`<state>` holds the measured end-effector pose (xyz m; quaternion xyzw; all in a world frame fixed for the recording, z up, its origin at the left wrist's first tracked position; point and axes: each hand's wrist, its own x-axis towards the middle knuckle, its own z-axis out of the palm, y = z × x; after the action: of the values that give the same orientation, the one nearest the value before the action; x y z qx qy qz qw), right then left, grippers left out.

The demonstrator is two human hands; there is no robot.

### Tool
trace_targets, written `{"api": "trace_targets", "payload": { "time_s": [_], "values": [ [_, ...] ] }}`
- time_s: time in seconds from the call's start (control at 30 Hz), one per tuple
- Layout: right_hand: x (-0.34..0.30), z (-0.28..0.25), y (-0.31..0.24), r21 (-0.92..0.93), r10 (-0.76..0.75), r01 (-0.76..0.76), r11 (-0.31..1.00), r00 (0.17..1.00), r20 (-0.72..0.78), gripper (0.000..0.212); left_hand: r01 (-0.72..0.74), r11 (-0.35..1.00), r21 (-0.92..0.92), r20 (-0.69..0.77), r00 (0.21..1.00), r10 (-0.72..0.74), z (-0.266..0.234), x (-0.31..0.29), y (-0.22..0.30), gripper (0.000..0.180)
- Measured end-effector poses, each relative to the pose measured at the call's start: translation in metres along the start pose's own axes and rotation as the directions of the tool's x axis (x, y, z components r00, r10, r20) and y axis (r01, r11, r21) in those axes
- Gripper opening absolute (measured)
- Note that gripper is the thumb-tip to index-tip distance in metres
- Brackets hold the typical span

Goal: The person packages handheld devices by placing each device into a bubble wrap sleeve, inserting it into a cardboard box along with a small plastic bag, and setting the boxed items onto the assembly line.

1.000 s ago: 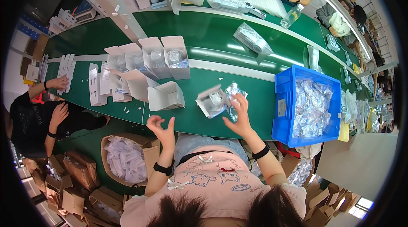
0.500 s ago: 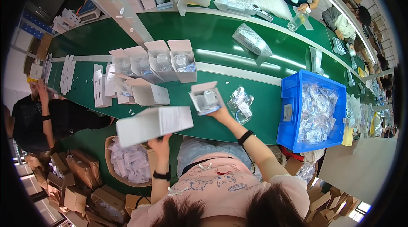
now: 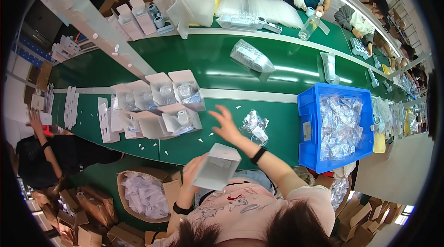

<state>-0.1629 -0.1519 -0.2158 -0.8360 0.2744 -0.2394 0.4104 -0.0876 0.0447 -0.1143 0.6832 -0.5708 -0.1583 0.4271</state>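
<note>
yeah, see the left hand [image 3: 191, 169] curled round the side of a tilted white carton [image 3: 225, 156], low in front of the pink shirt [image 3: 240, 207]. gripping by one side only, as far as visible, with part of that hold hidden by the cardboard. can't make out anything inside. might slip or twist from there, given such a one-sided grip. squeeze too hard and maybe crease a panel.

now look at the right hand [image 3: 230, 130], spread wide, with nothing between the fingers. hovering just beside the near row of boxes, apparently without contact, though hard to judge for height. could easily clip the closest filled carton [image 3: 172, 108] by sweeping left too low, and perhaps spill the bagged part out of it.

next out, find four raised-flap cartons [image 3: 159, 79] packed tight behind that near row. bump one and probably shove the rest along. watch those upright flaps too, likely to snag on a passing wrist.

on the green worktop [image 3: 282, 129], just past the black wristband [image 3: 258, 155], spot a loose clump of bagged parts [image 3: 255, 127]. could get dragged off by a careless forearm, thanks to slick-looking plastic. also note the little paper scraps [image 3: 200, 140], liable to end up inside a carton.

furthest right, see a blue bin [image 3: 307, 154] full of similar bags, probably prone to tangling during a quick grab.
</note>
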Motion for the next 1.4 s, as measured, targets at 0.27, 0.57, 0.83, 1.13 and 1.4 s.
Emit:
{"api": "trace_targets", "payload": {
  "time_s": [0.27,0.57,0.83,1.13,1.4],
  "values": [
    [0.103,-0.137,0.074,-0.463,-0.129,-0.13,0.877,0.864,-0.486,0.042,0.092,0.977,-0.191,0.196,0.979,-0.053,0.056,0.047,-0.047,0.037],
    [0.248,-0.117,0.132,-0.55,0.327,-0.212,0.808,0.938,0.117,0.06,0.169,0.967,-0.192,0.332,0.938,-0.098,0.064,0.079,-0.06,0.066],
    [0.232,-0.084,0.131,-0.702,0.313,-0.21,0.68,0.95,0.02,0.077,-0.073,0.985,-0.156,-0.021,0.997,0.07,0.06,0.045,-0.05,0.079],
    [0.101,-0.177,0.032,0.01,0.183,-0.189,0.982,0.936,-0.299,0.072,-0.165,0.986,-0.022,0.031,0.986,0.166,0.071,0.038,-0.019,0.08],
    [-0.019,-0.193,-0.049,0.829,0.542,0.243,0.503,0.659,-0.522,0.055,-0.167,0.985,-0.043,-0.106,0.981,0.162,0.103,0.078,-0.006,0.073]
  ]
}}
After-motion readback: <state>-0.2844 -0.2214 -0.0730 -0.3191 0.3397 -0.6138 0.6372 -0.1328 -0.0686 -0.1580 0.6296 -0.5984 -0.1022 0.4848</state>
